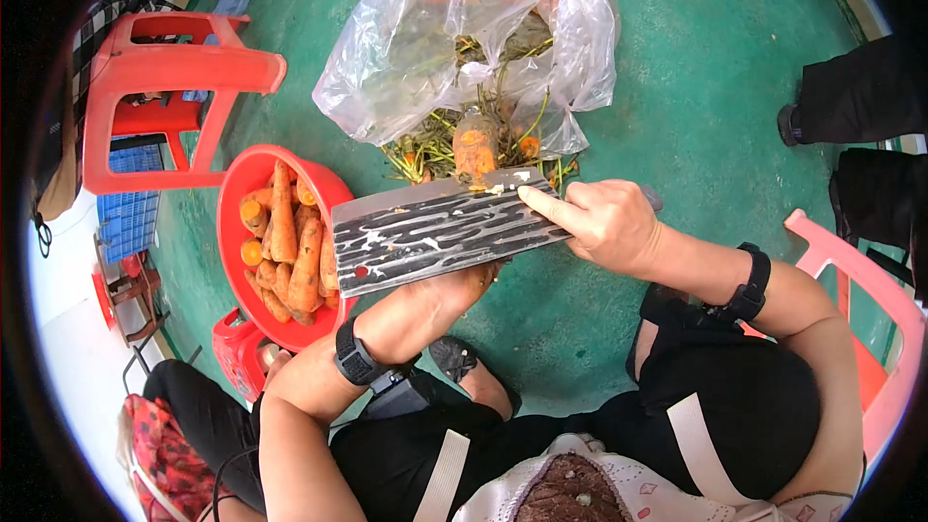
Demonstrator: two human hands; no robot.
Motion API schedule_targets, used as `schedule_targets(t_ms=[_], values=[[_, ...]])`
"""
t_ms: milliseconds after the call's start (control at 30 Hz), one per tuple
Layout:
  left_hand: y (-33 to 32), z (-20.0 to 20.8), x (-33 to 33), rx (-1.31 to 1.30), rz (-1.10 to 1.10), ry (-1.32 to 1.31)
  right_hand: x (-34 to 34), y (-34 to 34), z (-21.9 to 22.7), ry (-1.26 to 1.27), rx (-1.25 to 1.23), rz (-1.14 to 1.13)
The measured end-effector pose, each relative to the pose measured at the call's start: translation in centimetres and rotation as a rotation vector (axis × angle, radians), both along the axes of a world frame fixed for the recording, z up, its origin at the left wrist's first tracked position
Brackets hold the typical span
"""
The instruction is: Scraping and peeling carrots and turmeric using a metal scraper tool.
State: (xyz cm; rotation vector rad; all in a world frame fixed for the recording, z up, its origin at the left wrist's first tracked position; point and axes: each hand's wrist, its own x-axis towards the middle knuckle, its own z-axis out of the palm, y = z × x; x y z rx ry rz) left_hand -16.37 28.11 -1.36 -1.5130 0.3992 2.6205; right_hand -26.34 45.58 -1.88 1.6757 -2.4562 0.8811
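My right hand grips a broad cleaver at its right end, index finger stretched along the dark, streaked blade. Its handle is mostly hidden in the hand. Under the blade is my left hand, with only the heel and a little of its edge showing. A thick carrot sticks out past the blade's far edge, its near part covered. It appears raised off the floor and in line with my left hand, whose fingers the blade hides. Small scraps stick to the blade near the carrot.
A red tub of carrots stands at the left. Ahead lies a clear plastic bag with carrot greens at its mouth. Red stools stand at left and right. Other people's legs show at the right.
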Motion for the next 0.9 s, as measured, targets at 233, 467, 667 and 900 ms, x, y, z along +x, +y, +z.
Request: schedule_targets(t_ms=[233,467,667,900], values=[[0.3,0.9,-1.1,-0.148,-0.215,0.120,-1.1,0.7,-1.6,0.080,0.049,-0.066],[-0.6,0.5,-0.8,-0.035,-0.198,0.083,-2.7,2.0,-2.8,-0.150,0.087,-0.255],[-3.1,-4.2,1.7,0.507,0.171,0.088,0.2,-0.6,0.7,-0.128,-0.030,-0.003],[-4.6,-1.9,2.4,1.692,0.957,-0.279,0.6,-0.5,-0.1,-0.075,-0.057,-0.003]])
